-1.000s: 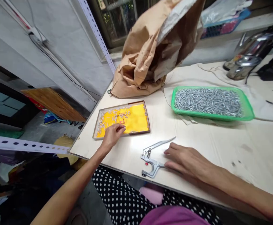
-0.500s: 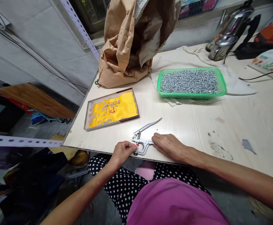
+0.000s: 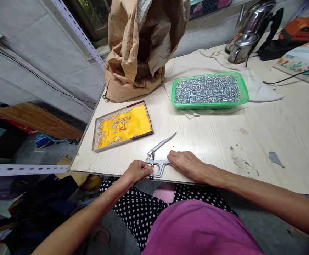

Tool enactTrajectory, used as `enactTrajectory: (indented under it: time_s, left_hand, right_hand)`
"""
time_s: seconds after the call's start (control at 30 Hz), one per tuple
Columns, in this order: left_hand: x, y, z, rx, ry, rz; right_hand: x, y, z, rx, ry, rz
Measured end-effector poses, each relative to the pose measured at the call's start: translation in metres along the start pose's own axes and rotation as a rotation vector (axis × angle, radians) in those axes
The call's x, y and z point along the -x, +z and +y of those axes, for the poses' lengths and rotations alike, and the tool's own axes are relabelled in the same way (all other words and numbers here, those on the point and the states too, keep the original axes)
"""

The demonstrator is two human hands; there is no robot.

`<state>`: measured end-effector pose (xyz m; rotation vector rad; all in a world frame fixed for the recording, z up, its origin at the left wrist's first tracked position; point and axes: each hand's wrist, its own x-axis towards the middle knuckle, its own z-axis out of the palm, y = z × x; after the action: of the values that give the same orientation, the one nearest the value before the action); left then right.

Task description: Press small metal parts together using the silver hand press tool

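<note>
Near the table's front edge lie silver hand-press pliers point(image 3: 158, 162), their lever raised, with a spring and a small red part at the jaw. My right hand point(image 3: 186, 164) is closed around the end of the fixed handle and rests on the table. At the jaw, my left hand point(image 3: 138, 171) has thumb and fingertips pinched together. Whatever those fingertips hold is too small or too hidden to make out. Beyond the pliers, a shallow box point(image 3: 141, 118) with a yellow bottom holds scattered small metal pins point(image 3: 114, 125), mostly in its left half.
A green plastic basket point(image 3: 210, 106) full of small metal pins stands on a white cloth point(image 3: 263, 95). At the back left is a crumpled brown paper bag point(image 3: 128, 67). A metal kettle point(image 3: 259, 17), a metal cup point(image 3: 242, 47) and an orange-black device point(image 3: 300, 33) stand back right.
The camera view has shifted slightly, so table items appear further left. Both hands keep their places at the pliers, and the lever stays raised.
</note>
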<state>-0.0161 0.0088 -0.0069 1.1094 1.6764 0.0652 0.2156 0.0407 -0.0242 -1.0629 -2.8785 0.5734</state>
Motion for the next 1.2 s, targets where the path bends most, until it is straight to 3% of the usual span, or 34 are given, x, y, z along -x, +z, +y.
enactTrajectory:
  time_s: [0.2, 0.37, 0.5, 0.93, 1.03, 1.13, 1.2]
  left_hand:
    - [0.001, 0.0, 0.007, 0.017, -0.091, -0.06]
    - [0.003, 0.002, 0.007, 0.034, -0.088, -0.04]
    - [0.003, 0.003, 0.005, 0.045, -0.111, -0.013]
    - [0.007, 0.007, 0.004, 0.024, -0.114, 0.033]
    - [0.017, 0.01, 0.009, -0.265, 0.021, 0.161]
    - [0.024, 0.019, 0.017, -0.593, 0.34, 0.407]
    - [0.019, 0.026, 0.026, -0.715, 0.553, 0.454]
  right_hand:
    - [0.004, -0.007, 0.006, -0.055, -0.04, 0.002]
    - [-0.006, -0.014, 0.034, 0.02, -0.018, 0.126]
    - [-0.02, -0.014, 0.046, 0.052, -0.07, 0.077]
    - [-0.004, -0.02, 0.019, 0.077, -0.064, 0.108]
    - [0.0, -0.024, 0.012, 0.064, -0.064, 0.072]
    - [0.002, -0.027, 0.008, 0.027, -0.056, 0.073]
    - [0.004, -0.026, 0.007, 0.009, -0.05, 0.093]
